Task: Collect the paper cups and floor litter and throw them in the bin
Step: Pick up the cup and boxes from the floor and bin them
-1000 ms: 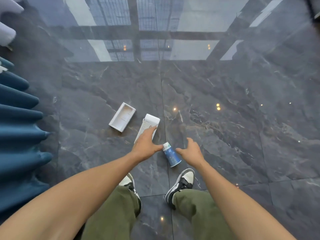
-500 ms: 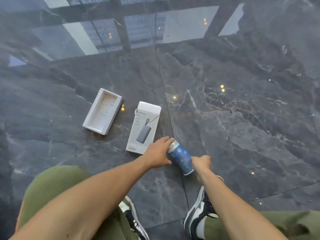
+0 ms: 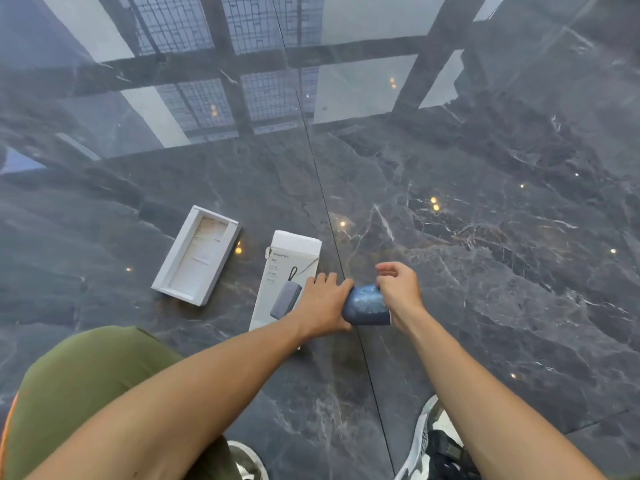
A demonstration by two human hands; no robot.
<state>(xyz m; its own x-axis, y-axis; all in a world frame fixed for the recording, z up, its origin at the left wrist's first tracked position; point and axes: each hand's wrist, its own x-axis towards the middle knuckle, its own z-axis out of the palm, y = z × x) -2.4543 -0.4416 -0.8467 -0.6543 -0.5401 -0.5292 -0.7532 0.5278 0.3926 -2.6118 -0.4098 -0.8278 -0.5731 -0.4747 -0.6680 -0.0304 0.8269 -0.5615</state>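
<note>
Head view: blue paper cup (image 3: 366,305) sideways between left hand (image 3: 323,304) and right hand (image 3: 399,292).

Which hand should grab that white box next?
Probably the left hand: it lies over the box, while the right hand is on the cup's far side.

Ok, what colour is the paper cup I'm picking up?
The paper cup is blue with pale speckled markings, seen in the head view, the only one.
</note>
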